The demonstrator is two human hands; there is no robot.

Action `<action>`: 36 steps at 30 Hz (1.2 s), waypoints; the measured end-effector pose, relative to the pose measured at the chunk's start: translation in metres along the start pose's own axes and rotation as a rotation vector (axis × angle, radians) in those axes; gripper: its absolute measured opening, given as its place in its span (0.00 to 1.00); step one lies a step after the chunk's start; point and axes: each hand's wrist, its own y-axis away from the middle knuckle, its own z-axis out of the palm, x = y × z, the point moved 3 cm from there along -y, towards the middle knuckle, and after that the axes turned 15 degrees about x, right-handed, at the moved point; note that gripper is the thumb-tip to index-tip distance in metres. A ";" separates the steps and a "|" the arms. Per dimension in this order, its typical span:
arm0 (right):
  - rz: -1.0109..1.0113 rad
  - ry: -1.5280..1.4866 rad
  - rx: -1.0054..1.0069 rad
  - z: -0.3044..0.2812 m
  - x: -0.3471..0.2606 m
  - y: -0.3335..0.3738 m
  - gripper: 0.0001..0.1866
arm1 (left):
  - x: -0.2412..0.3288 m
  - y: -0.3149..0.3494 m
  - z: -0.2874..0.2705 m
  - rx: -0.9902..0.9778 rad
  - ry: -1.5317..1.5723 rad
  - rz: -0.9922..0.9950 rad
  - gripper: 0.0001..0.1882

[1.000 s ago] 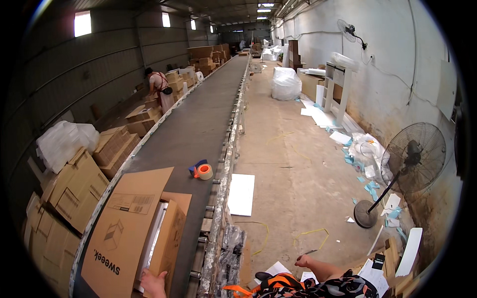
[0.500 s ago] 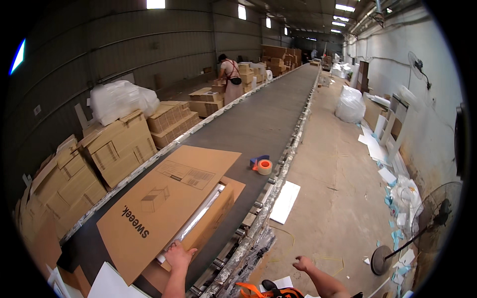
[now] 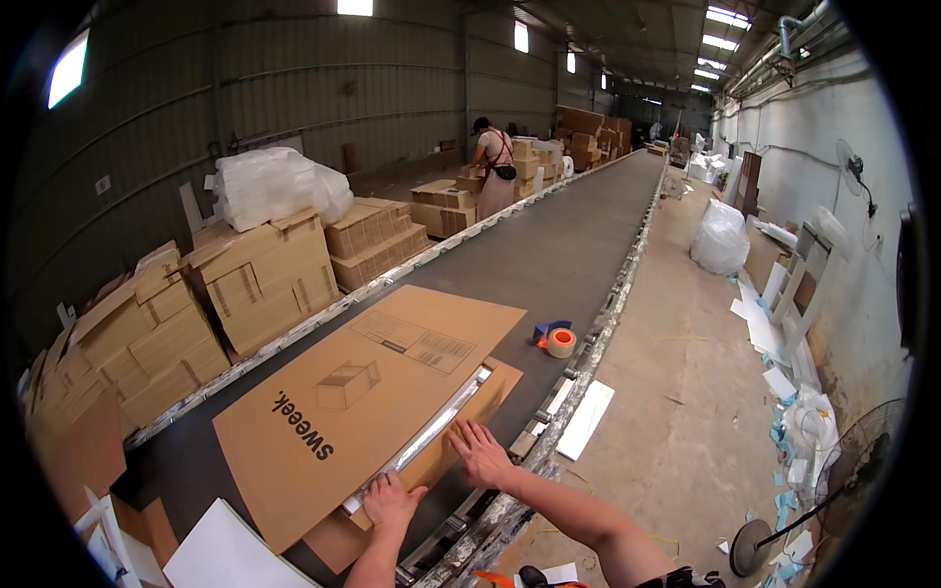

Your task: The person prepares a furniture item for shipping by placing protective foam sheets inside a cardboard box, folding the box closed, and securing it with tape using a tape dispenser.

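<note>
A large flat brown cardboard carton [image 3: 372,392] lies on the dark conveyor belt, its broad top flap toward the left. Along the gap between this flap and the carton's right side flap [image 3: 500,384], a shiny silvery-white strip [image 3: 436,423] shows. My left hand [image 3: 392,502] rests at the near end of that gap, fingertips on the edge and thumb spread out. Farther along, my right hand [image 3: 480,456] lies with fingers stretched on the right side flap. Neither hand holds anything. Beyond the carton, a blue tape dispenser [image 3: 552,331] sits with an orange-cored tape roll [image 3: 561,343].
The conveyor belt [image 3: 549,245] runs far ahead, edged by a metal rail. Stacked cartons [image 3: 265,284] and a wrapped white bundle [image 3: 279,186] stand left. Another person [image 3: 495,169] works beyond them. White panels [image 3: 230,549] lie near left; a fan [image 3: 853,470] stands right.
My right hand has come in from over the floor at the right onto the carton's side flap. My left hand stays at the near edge. The view has turned somewhat left.
</note>
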 end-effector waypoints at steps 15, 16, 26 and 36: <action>-0.469 0.163 -0.015 0.026 0.071 -0.082 0.18 | 0.010 -0.010 -0.005 0.185 -0.095 0.027 0.38; -0.514 0.164 -0.029 0.022 0.076 -0.089 0.21 | 0.008 -0.009 -0.007 0.179 -0.113 0.015 0.38; -0.454 -0.154 -0.271 0.031 0.097 -0.103 0.27 | -0.002 -0.012 -0.024 -0.305 -0.218 -0.246 0.39; -0.368 -0.129 -0.195 0.025 0.105 -0.091 0.19 | 0.024 -0.018 -0.031 -0.368 -0.323 -0.332 0.37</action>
